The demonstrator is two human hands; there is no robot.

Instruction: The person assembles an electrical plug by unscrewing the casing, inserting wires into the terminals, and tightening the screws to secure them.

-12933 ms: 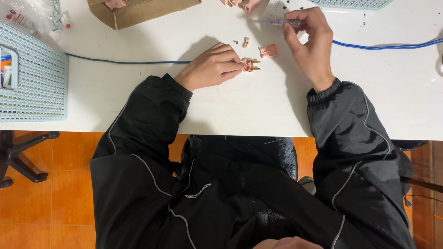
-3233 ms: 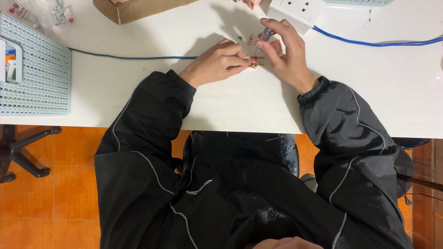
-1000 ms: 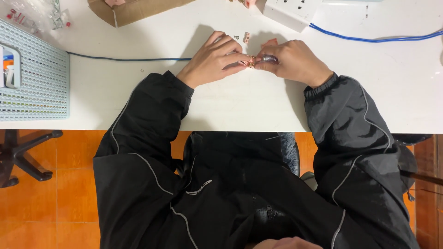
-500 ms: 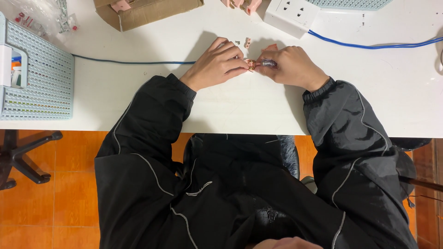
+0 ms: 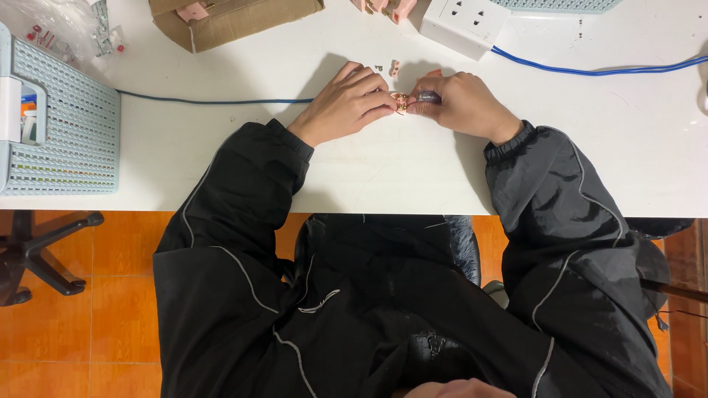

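Seated person, both forearms on white worktop. Left hand and right hand meet at centre, fingertips pinched on 1 small brass-coloured part held just above the surface. Right hand also grips a dark, slim tool against the part. Small loose bits lie just beyond. White power strip with blue cable further back; perforated basket far left.

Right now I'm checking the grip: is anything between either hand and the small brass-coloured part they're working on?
Nothing visible is. The left hand pinches the small brass-coloured part directly at its fingertips, and the right hand meets it from the other side with a dark slim tool. The loose small pieces lie apart, farther back on the white table.
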